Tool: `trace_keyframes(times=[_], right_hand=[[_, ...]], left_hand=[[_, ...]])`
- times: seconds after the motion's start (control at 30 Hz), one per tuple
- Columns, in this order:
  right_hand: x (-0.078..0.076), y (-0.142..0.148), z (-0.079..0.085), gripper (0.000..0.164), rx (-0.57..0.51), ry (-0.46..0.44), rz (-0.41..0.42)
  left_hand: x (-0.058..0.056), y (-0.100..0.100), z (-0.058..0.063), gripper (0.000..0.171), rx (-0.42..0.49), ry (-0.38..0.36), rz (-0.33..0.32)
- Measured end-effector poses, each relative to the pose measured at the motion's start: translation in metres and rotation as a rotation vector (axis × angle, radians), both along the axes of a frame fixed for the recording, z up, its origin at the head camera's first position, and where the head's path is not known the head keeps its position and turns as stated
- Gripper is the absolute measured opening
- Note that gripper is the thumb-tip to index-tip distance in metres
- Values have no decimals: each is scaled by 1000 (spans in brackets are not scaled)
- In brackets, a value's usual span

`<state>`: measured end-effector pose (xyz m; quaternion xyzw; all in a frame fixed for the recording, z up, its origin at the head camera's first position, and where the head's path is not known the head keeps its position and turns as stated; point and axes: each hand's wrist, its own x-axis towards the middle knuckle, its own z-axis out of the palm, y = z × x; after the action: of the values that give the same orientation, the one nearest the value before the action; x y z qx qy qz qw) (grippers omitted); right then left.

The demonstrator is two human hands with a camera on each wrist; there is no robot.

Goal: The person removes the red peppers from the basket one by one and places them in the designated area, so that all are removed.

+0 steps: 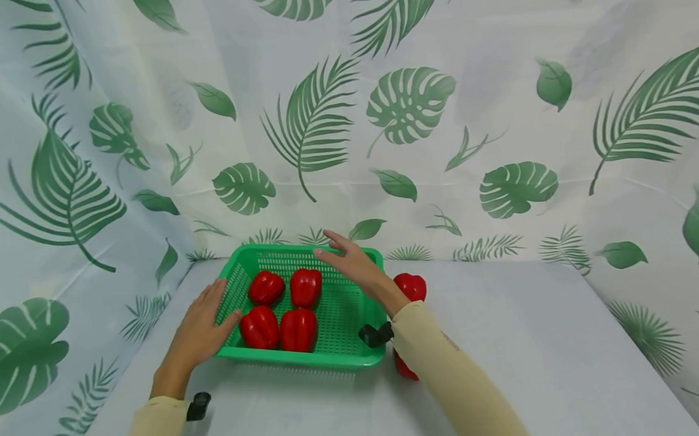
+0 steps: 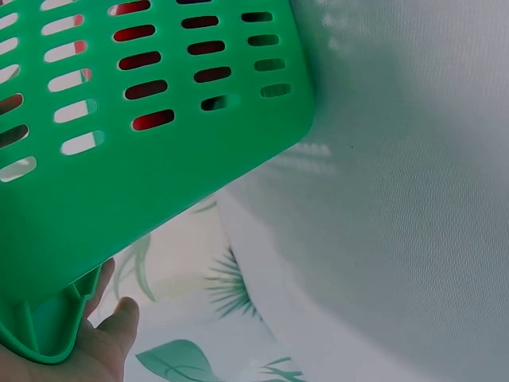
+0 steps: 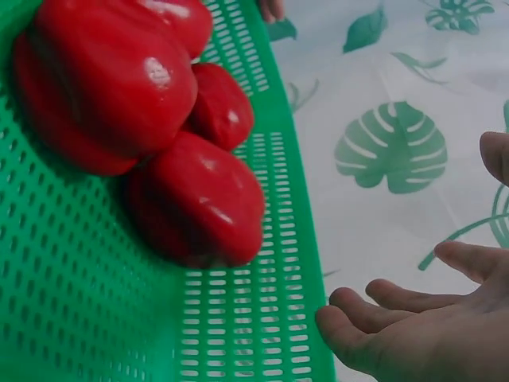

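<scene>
A: Pls tell me, where is L hand?
B: It is at L rim of the green plastic basket, fingers extended, thumb pointing toward the inside. Exact contact I cannot tell.
A: And R hand?
B: Near the back R rim, w/ fingers straight and a bit spread.
A: Ok, and the red bell peppers?
B: Four are inside the basket, approx. two rows, toward its L side. One more pepper is on the bench, just beside the basket's R side; another pepper also, partly hidden by R sleeve.
</scene>
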<state>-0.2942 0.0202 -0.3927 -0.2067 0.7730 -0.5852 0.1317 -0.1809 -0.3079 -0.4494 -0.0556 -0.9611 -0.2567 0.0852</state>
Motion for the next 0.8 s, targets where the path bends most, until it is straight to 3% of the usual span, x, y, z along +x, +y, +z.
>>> trace_keyframes(times=[0.4,0.8], right_hand=[[-15,-21,-9,76,70,-54,29],[-24,-35,-29,70,77,-133,51]], left_hand=[[-2,-2,-3,79,-6,8,4],[-1,-2,-1,78,-3,10,3]])
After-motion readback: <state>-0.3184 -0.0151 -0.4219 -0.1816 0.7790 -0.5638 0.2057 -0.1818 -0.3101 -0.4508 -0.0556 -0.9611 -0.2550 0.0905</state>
